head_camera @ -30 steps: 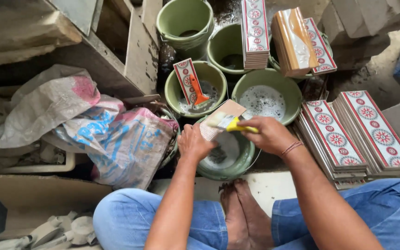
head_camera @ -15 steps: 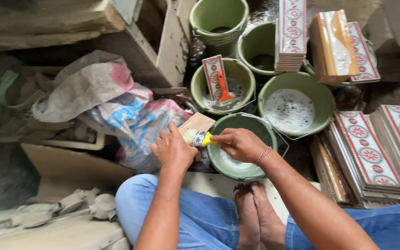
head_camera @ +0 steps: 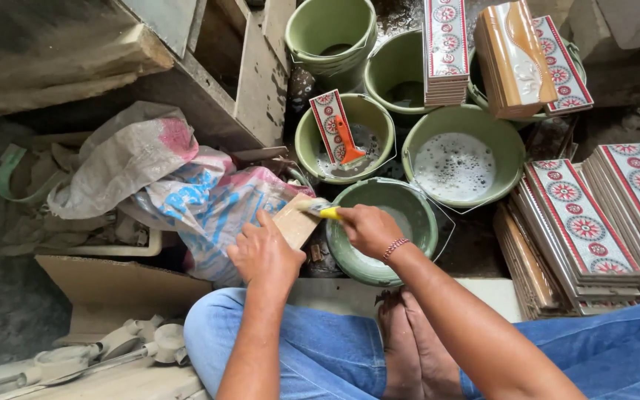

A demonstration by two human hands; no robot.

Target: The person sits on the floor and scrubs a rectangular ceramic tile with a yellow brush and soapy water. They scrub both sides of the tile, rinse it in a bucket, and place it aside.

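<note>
A tan tile [head_camera: 295, 220] rests gripped in the left hand [head_camera: 263, 253], just left of a green bucket [head_camera: 416, 215]. The right hand [head_camera: 368, 228], fingers closed around a yellow-handled scraper [head_camera: 320, 210], presses its blade on the tile's far edge.

Dirt floor [head_camera: 9, 311], green buckets [head_camera: 462, 157], tile stacks [head_camera: 583, 222]

The left hand [head_camera: 264, 252] holds a tan tile [head_camera: 295, 221] tilted beside a green bucket [head_camera: 383, 230] — the right hand [head_camera: 368, 228] lays a yellow-handled scraper [head_camera: 320, 210] on it. Patterned tile stacks [head_camera: 601, 215] sit just right.
</note>
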